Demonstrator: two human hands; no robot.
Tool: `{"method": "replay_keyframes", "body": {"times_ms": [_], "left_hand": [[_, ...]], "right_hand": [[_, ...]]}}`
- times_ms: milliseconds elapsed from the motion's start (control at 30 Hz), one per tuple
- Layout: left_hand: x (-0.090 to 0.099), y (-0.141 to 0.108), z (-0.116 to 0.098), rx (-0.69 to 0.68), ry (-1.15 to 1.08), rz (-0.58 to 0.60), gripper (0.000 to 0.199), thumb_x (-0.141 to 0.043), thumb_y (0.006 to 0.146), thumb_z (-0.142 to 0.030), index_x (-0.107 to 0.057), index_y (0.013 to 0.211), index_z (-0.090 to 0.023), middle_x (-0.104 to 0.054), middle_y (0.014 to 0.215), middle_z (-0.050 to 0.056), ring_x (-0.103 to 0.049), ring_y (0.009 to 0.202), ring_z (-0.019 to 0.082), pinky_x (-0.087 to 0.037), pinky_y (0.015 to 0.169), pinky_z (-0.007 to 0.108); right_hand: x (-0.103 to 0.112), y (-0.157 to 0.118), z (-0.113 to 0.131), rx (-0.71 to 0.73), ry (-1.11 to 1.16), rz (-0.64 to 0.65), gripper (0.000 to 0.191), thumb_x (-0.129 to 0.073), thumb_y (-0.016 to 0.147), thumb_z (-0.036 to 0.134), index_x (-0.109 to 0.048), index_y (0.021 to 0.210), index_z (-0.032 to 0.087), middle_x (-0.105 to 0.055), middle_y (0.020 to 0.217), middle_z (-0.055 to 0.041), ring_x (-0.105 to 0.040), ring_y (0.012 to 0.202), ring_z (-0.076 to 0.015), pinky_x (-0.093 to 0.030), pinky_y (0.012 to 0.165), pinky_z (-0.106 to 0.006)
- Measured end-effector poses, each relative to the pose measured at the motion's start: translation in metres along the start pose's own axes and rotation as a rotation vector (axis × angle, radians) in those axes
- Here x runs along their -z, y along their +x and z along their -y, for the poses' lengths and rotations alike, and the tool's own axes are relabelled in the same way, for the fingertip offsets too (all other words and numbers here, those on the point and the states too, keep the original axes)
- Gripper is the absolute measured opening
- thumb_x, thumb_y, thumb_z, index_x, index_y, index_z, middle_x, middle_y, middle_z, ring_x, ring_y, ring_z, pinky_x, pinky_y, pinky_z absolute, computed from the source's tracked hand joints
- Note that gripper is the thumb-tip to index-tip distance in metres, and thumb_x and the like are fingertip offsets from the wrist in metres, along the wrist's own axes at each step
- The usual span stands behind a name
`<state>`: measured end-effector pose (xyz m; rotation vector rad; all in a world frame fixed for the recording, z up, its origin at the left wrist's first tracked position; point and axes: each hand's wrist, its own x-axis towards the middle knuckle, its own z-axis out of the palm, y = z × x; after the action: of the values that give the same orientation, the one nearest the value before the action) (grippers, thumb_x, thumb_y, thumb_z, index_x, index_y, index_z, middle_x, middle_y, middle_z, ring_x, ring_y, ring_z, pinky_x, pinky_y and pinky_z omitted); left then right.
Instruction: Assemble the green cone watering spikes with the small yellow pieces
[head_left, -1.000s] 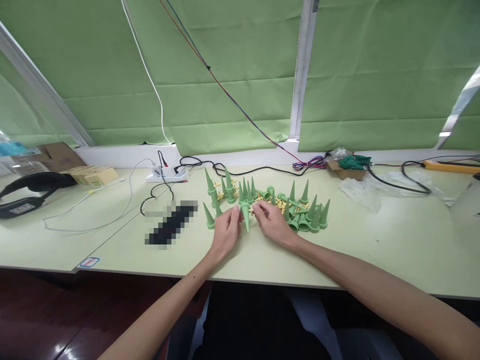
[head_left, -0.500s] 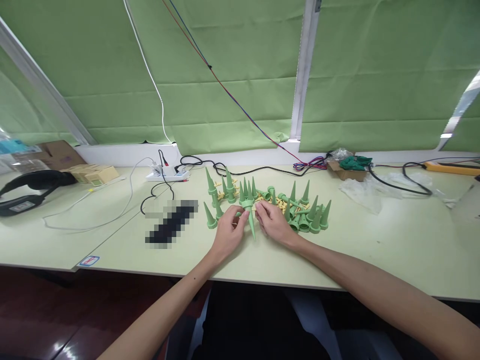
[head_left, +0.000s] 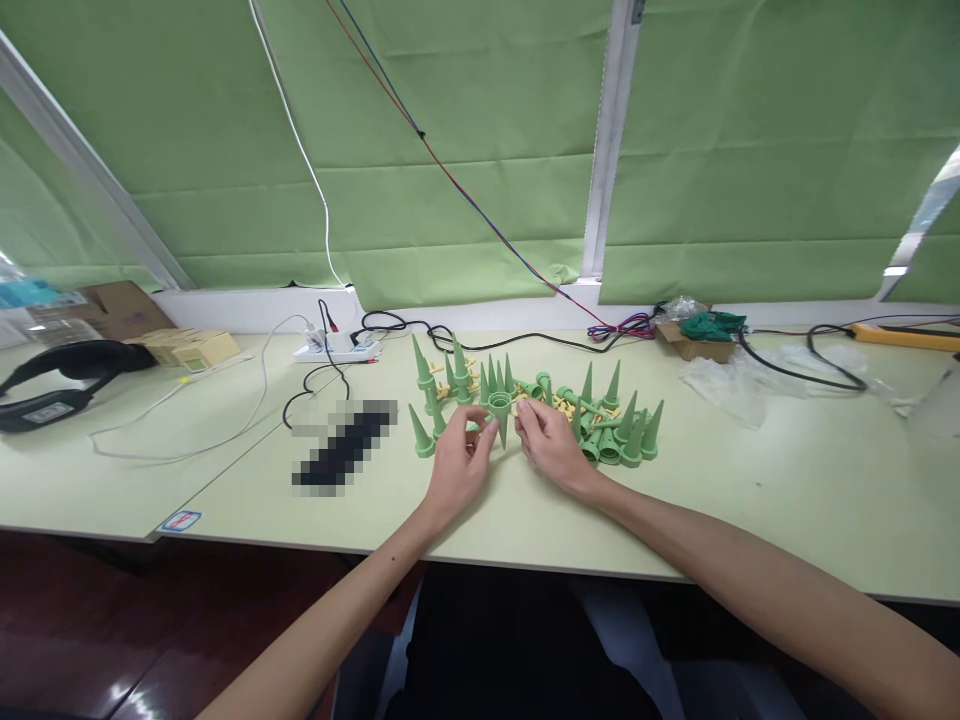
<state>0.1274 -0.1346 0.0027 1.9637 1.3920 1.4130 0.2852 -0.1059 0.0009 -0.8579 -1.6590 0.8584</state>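
My left hand (head_left: pixel 463 460) is closed on a green plastic cone-shaped spike (head_left: pixel 502 420), held point down with its open round collar facing up. Close beside the collar, my right hand (head_left: pixel 553 445) is pinched; a bit of a small yellow piece (head_left: pixel 515 406) shows at its fingertips, mostly hidden. Behind both hands, several green spikes stand on their collars, such as the tall spike (head_left: pixel 421 432) on the left. To the right lie more green spikes (head_left: pixel 636 435) and hollow green parts (head_left: pixel 609 447), with small yellow pieces (head_left: pixel 566 408) heaped among them.
A blurred-out dark object (head_left: pixel 345 445) lies on the table (head_left: pixel 750 520) left of my hands. Further left are headphones (head_left: pixel 67 385), small boxes (head_left: pixel 202 350) and a power strip (head_left: pixel 337 347). Back right, a carton (head_left: pixel 694 340) stands by clear plastic bags (head_left: pixel 724 390) and black cable.
The spike in my left hand has tipped so that its open collar now faces up toward me. My right hand has shifted slightly right, away from the collar.
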Motion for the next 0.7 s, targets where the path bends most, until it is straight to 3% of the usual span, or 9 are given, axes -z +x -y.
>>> {"method": "replay_keyframes", "body": {"times_ms": [133,300,433,700], "left_hand": [[0.0012,0.0000,-0.0009,0.087,-0.069,0.006,0.050,-0.031,0.098,-0.050,-0.057,0.071,-0.016,-0.051,0.059,0.001,-0.047,0.052,0.011,-0.038,0.052,0.025],[0.0025,0.0002,-0.0006,0.196,-0.177,0.042,0.066,-0.026,0.096,-0.059,-0.058,0.059,-0.015,-0.051,0.050,0.002,-0.046,0.047,0.013,-0.036,0.049,0.028],[0.0040,0.0000,0.0008,0.195,-0.191,0.083,0.063,-0.027,0.096,-0.059,-0.057,0.060,-0.016,-0.049,0.048,0.002,-0.046,0.048,0.013,-0.034,0.047,0.028],[0.0055,-0.0024,-0.0005,0.032,-0.123,0.158,0.044,-0.037,0.097,-0.048,-0.048,0.066,-0.018,-0.048,0.055,0.000,-0.046,0.053,0.013,-0.037,0.052,0.026]], "right_hand": [[0.0012,-0.0015,0.0017,0.044,-0.029,0.011,0.039,-0.034,0.100,0.049,-0.044,0.073,0.021,-0.046,0.063,0.0027,-0.043,0.055,-0.0116,-0.034,0.055,-0.025],[0.0020,-0.0048,0.0067,0.135,-0.059,0.131,0.036,-0.038,0.099,0.046,-0.048,0.076,0.020,-0.047,0.066,0.0024,-0.042,0.059,-0.0121,-0.035,0.059,-0.026],[0.0017,-0.0053,0.0082,0.138,-0.010,0.170,0.035,-0.037,0.100,0.045,-0.050,0.079,0.021,-0.051,0.069,0.0019,-0.043,0.059,-0.0122,-0.034,0.059,-0.026],[0.0018,-0.0036,0.0025,0.042,0.010,0.142,0.039,-0.037,0.098,0.052,-0.038,0.072,0.023,-0.040,0.058,0.0047,-0.040,0.053,-0.0122,-0.033,0.054,-0.025]]}}
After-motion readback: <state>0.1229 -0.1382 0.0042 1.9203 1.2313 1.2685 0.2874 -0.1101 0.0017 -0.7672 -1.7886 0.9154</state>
